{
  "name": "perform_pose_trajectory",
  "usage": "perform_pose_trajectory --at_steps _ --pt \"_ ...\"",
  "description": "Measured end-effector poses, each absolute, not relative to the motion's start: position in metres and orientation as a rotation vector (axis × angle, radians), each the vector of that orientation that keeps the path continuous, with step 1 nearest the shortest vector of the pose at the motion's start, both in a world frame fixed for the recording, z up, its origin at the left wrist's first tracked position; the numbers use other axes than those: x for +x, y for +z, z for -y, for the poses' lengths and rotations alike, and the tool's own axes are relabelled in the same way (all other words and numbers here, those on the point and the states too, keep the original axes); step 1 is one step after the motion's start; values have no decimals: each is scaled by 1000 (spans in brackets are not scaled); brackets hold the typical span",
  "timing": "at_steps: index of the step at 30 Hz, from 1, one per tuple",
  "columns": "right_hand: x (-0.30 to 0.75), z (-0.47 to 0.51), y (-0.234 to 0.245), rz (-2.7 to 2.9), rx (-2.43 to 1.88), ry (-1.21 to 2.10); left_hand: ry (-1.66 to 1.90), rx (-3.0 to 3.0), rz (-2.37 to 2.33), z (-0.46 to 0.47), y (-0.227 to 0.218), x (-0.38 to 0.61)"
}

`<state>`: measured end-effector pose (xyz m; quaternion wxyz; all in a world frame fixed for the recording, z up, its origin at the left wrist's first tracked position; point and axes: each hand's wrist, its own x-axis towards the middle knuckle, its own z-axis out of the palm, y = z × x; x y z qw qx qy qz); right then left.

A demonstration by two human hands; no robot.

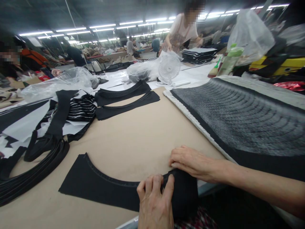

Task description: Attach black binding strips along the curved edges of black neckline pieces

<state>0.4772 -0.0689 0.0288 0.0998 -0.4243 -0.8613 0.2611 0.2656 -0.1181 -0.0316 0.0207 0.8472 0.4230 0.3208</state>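
On the tan bench (133,143), near its front edge, a curved black fabric piece (100,186) is lying flat. Its long axis is running left to right, and its concave stitched edge is facing away from the person. The left hand (154,205) is closing its grip on the piece's bunched right part. The right hand (190,163) is keeping its grip open, fingertips resting on that same end.

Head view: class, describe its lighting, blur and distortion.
Head view: ceiling strip lights glare white, lighting the table evenly with faint shadows; the grey fabric stack at right is motion-smeared; the left hand and black curved piece look sharper; the wide lens stretches the frame's edges.
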Motion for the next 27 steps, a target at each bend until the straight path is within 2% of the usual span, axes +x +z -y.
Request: perform_pose_trajectory --at_steps 9,15,22,27 --pt "474 80 32 2564 -1277 644 1002 2684 -1318 119 -32 266" --pt "470 84 21 2605 -1264 413 972 2746 -1326 119 -34 266" --pt "469 88 10 2653 -983 -38 977 2806 -1315 118 -32 265" --pt "474 88 8 2685 -829 -112 994 2766 -1349 119 -32 268"
